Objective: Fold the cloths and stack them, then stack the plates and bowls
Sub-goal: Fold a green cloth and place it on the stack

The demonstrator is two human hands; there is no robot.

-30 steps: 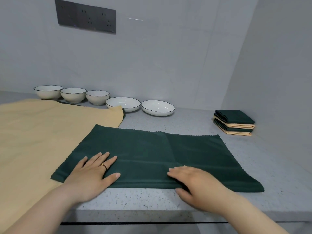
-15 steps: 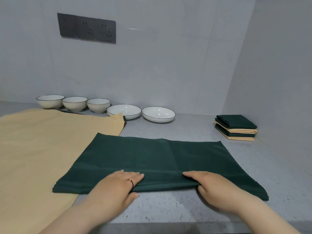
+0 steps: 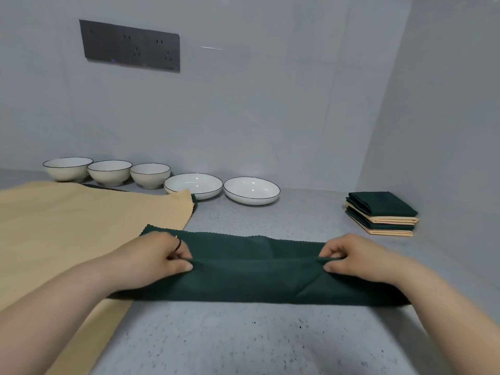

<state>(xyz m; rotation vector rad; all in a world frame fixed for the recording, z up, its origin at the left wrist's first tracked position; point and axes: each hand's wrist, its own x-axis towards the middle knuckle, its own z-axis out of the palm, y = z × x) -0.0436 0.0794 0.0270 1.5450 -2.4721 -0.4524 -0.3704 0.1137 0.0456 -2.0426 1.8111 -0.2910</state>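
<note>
Head view: left hand (image 3: 151, 259) and right hand (image 3: 357, 259) each pinch the near edge of the green cloth (image 3: 254, 277), lifted off the counter (image 3: 243, 342). It lies beside the tan cloth (image 3: 67, 234).

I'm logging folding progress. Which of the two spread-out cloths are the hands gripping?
The dark green cloth, pinched along its lifted edge by the left hand and right hand; the beige cloth lies flat to its left, ungripped.

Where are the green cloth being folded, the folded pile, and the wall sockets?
green cloth (image 3: 251, 280): head view, middle of its near layer.
folded pile (image 3: 384, 203): head view, top green cloth.
wall sockets (image 3: 130, 46): head view, panel's middle.
</note>
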